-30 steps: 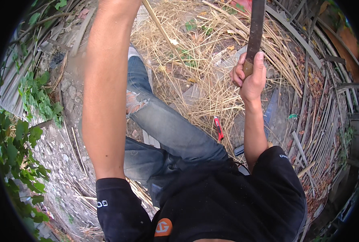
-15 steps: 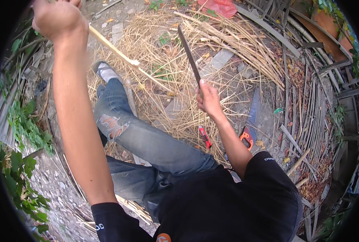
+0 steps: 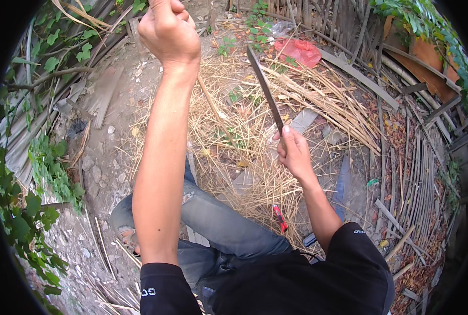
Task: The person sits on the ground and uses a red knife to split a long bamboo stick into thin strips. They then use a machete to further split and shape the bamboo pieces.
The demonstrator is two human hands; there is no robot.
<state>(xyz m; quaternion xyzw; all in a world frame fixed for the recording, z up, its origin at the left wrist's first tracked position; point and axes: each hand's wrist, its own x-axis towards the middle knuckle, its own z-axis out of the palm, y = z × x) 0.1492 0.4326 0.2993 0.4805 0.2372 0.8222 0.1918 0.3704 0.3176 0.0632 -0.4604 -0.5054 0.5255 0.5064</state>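
My left hand [image 3: 170, 34], raised at the upper left with its fingers closed, grips a thin pale stalk [image 3: 211, 100]. The stalk slants down to the right from behind my wrist over the straw; its upper part is hidden or out of view. In my right hand [image 3: 295, 153] is a machete [image 3: 265, 86], its long dark blade pointing up and slightly left. The blade is apart from the stalk. Below the right hand, a red utility knife [image 3: 279, 218] lies on the straw. A hand saw's blade [image 3: 342, 181] shows beyond my right forearm, which covers its handle.
Loose straw [image 3: 218, 168] litters the ground before my bent leg [image 3: 229, 212]. A bundle of pale stalks [image 3: 331, 100] lies at the far right, by a red plastic bag [image 3: 299, 51]. Wooden slats [image 3: 410, 168] line the right; leafy vines [image 3: 24, 226] edge the left.
The view has shifted left and farther forward. My left hand and the stalk have moved right in the picture. The machete stays in my right hand at a similar slant.
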